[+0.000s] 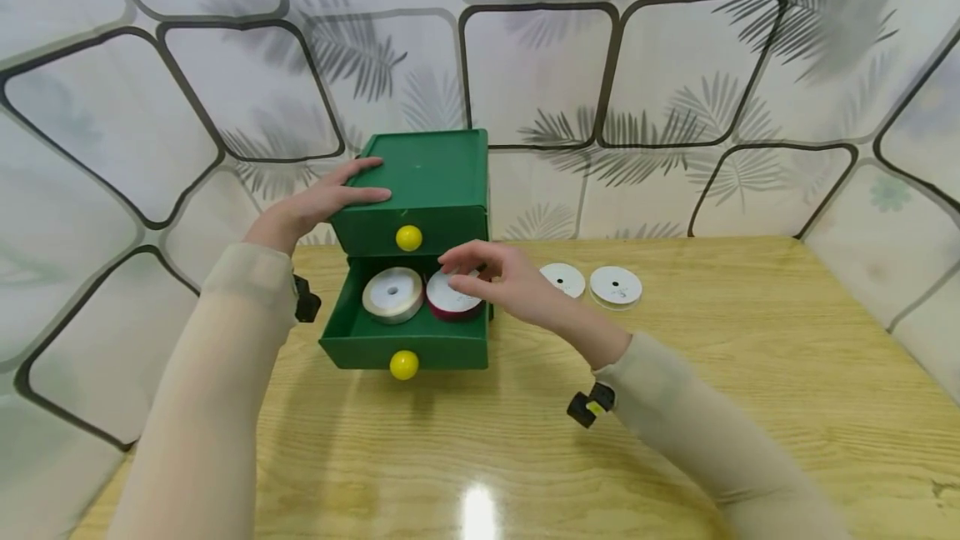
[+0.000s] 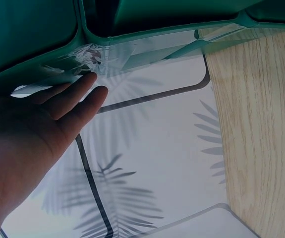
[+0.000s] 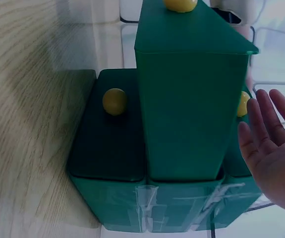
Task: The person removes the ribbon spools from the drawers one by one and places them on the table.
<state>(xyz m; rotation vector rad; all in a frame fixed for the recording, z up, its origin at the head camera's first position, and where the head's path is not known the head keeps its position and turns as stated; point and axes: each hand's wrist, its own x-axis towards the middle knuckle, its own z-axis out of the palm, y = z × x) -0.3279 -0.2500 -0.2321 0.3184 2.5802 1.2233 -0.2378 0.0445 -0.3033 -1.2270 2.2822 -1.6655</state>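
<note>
A green drawer cabinet with yellow knobs stands on the table. My left hand rests on its top left edge, fingers extended; in the left wrist view this hand lies along the cabinet's side. The middle drawer is pulled out, with the drawers above and below it closed. Inside it lie a cream ribbon spool and a dark red ribbon spool, side by side. Over the red spool hovers my right hand, its fingers loosely bent. The right wrist view shows nothing in that hand.
To the right of the cabinet, two more white spools lie flat on the wooden table. Clear tape covers part of the cabinet's side. A leaf-patterned cloth hangs behind and around the table.
</note>
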